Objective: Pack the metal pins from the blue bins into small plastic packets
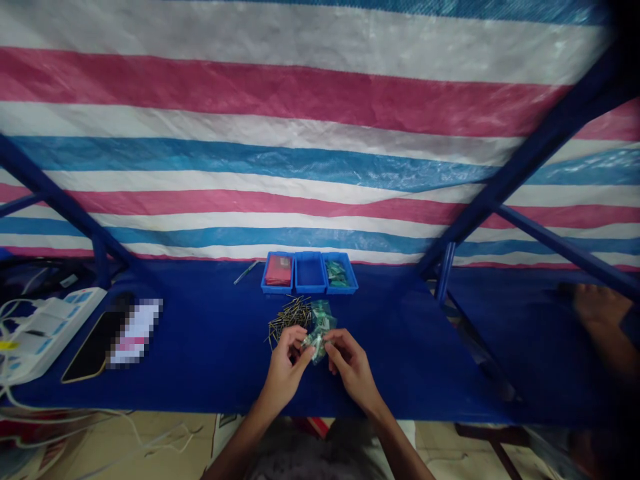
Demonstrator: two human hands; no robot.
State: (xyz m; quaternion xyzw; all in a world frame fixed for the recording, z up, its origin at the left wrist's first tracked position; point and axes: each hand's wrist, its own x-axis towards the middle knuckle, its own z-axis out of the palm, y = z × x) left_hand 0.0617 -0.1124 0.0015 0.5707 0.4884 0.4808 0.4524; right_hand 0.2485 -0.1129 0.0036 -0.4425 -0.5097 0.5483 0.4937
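Near the front of the blue table, my left hand (287, 363) and my right hand (353, 367) pinch a small clear plastic bag (316, 345) between them, one at each side. Its contents are too small to make out. Just behind it lie more greenish clear bags (321, 313). A loose pile of thin brass-coloured and dark screws or pins (293, 315) spreads behind my left hand. Farther back stand three blue trays: the left one (277, 289) holds red packets, the middle one (310, 272) is empty, and the right one (342, 290) holds green bags.
A pen-like tool (245, 273) lies left of the trays. On the left are a phone (95, 347), a blurred-out paper (135, 333) and a white power strip (47, 333) with cables. Blue frame bars slant on both sides. Another person's hand (603, 305) rests at far right.
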